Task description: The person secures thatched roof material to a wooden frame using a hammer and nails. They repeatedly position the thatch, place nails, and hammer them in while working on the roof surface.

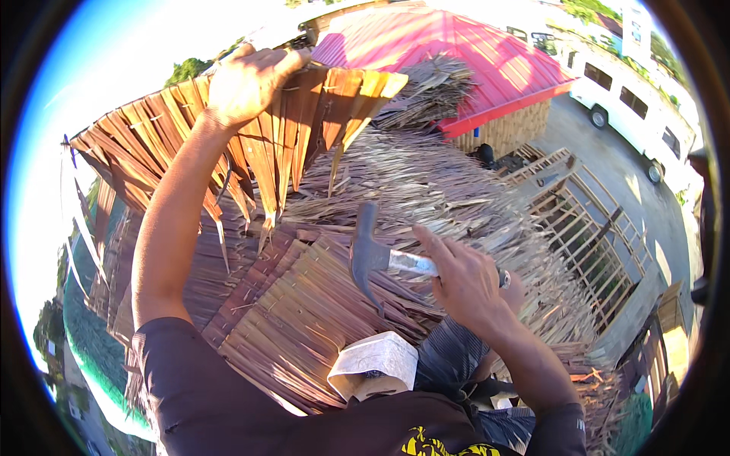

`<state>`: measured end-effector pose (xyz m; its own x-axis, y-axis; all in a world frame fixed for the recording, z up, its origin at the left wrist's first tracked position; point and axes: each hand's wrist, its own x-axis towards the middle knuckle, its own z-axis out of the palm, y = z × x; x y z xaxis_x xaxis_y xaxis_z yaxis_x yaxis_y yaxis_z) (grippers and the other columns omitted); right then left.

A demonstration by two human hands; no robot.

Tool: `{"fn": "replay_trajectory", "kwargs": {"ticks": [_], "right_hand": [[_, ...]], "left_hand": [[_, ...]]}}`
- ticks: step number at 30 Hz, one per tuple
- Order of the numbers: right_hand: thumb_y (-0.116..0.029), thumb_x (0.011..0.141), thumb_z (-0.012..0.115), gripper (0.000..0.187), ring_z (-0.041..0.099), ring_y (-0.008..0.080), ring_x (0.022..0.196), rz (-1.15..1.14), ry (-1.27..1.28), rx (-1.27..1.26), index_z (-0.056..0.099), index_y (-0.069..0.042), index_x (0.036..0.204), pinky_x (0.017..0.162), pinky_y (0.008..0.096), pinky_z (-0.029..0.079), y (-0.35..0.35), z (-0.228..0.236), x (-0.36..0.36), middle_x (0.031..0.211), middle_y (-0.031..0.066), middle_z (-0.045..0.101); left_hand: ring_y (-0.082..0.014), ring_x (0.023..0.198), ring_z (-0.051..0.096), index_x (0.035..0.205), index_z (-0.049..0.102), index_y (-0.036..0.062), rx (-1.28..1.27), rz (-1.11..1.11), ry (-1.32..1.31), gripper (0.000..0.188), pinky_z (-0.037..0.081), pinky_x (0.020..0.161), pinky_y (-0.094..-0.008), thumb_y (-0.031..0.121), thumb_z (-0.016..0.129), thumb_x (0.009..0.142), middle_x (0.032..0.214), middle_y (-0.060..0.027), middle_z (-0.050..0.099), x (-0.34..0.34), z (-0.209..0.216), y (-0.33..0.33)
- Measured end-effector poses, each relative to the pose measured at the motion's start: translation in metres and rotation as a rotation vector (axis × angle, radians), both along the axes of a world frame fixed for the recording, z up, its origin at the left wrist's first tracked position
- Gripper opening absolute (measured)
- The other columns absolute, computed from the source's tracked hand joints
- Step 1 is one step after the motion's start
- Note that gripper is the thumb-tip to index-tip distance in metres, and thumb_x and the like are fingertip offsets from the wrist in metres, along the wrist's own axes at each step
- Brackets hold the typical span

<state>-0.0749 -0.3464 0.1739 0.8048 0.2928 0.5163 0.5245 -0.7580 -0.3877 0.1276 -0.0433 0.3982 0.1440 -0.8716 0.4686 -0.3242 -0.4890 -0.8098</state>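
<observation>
My left hand (247, 85) is raised at the upper left, fingers closed over the top edge of a thatch panel (304, 106) made of stitched brown leaf strips. The panel hangs tilted, its pointed leaf ends reaching down toward the roof. In front of my body, my right hand (471, 277) grips a claw hammer (370, 257) by its handle, close to the head. The hammer's head is held above the thatch roof (304, 296) and its curved claw points down. Below the hammer, a white open-topped plastic container (375, 367) sits close to my body.
Older grey thatch (411, 190) slopes to the right, with a bundle of dry leaves (430, 91) farther up. Beyond stands a building with a red metal roof (456, 45). Down at ground level are a bamboo frame (585, 235) and white vans (623, 95).
</observation>
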Motion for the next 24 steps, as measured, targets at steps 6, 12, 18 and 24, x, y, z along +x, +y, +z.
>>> {"fn": "replay_trajectory", "kwargs": {"ticks": [6,12,18,24], "right_hand": [[0.001,0.081,0.065,0.069,0.044,0.0343,0.139,-0.673,-0.437,-0.047,0.047,-0.007,0.147,0.114,0.0537,0.029,-0.143,0.047,-0.011,0.144,0.017,0.053],[-0.021,0.092,0.068,0.051,0.051,0.0319,0.131,-1.133,-0.121,-0.052,0.055,-0.017,0.142,0.107,0.0587,0.033,-0.29,0.008,-0.13,0.138,0.0104,0.058],[-0.028,0.092,0.071,0.026,0.071,0.0319,0.089,-1.429,0.155,0.345,0.069,-0.01,0.111,0.082,0.0423,0.053,-0.386,-0.071,-0.303,0.09,0.0135,0.073],[-0.026,0.091,0.073,0.032,0.065,0.0291,0.105,-1.821,0.067,0.164,0.069,-0.012,0.119,0.102,0.0492,0.038,-0.417,-0.182,-0.435,0.11,0.008,0.07]], "left_hand": [[-0.0161,0.086,0.067,0.112,0.061,0.0193,0.176,-0.565,0.146,0.023,0.047,0.08,-0.0335,0.021,0.054,0.09,0.091,0.0012,0.064,-0.001,-0.075,-0.278],[-0.0199,0.084,0.069,0.106,0.062,0.0141,0.149,-0.858,0.425,0.019,0.049,0.075,-0.0362,0.017,0.055,0.089,0.093,-0.0036,0.069,-0.087,-0.168,-0.525],[-0.0322,0.094,0.069,0.122,0.061,0.0144,0.568,-1.172,0.974,0.032,0.053,0.079,-0.045,0.027,0.057,0.093,0.109,-0.012,0.068,-0.238,-0.253,-0.667],[-0.0107,0.062,0.049,0.096,0.057,0.0036,1.268,-0.671,1.295,0.025,0.04,0.055,-0.0288,0.027,0.051,0.102,0.072,-0.0002,0.05,-0.37,-0.323,-0.761]]}}
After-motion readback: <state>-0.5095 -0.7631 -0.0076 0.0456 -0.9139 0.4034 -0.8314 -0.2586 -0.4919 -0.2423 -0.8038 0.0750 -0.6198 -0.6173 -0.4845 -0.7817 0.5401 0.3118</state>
